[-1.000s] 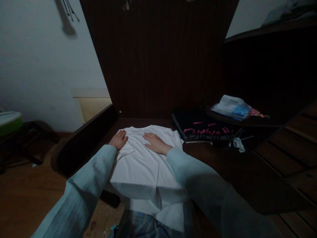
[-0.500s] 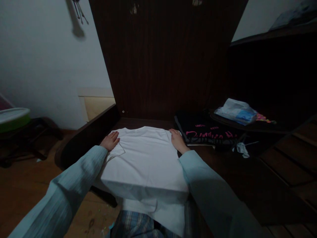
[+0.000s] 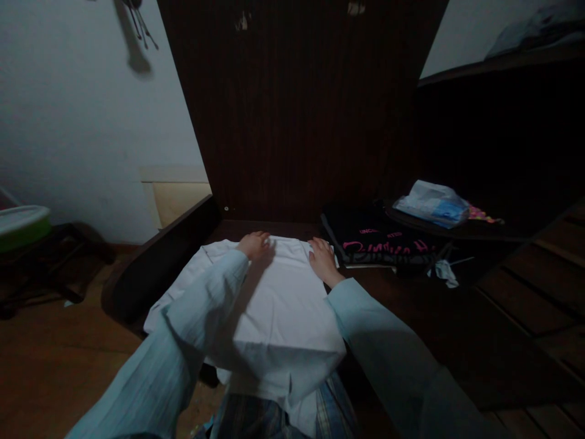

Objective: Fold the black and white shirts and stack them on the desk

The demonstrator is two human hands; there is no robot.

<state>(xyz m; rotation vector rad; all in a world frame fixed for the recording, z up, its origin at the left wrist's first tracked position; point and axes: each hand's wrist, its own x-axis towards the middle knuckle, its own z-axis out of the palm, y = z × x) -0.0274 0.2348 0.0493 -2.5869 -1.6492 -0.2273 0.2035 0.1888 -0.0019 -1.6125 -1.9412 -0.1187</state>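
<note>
A white T-shirt (image 3: 278,299) lies spread over a dark wooden bench, its lower part hanging over the front edge toward my lap. My left hand (image 3: 255,245) is near the shirt's neckline, fingers stretched to the right over the cloth and casting a shadow on it. On the shirt's right shoulder rests my right hand (image 3: 323,259), its fingers laid out across the fabric. Creases run down the middle of the cloth. My left forearm covers part of the shirt's left half.
Just right of the shirt lies folded black clothing (image 3: 365,235) with pink lettering. A plastic packet (image 3: 432,204) sits on a small dark shelf beyond it. The bench's raised side (image 3: 159,262) borders the left, and a green container with a white lid (image 3: 25,228) stands further off.
My left hand has moved right from the shirt's left shoulder to near the neckline. The left part of the shirt now spreads further left, and its hanging hem has shifted. My right hand stays nearly in place.
</note>
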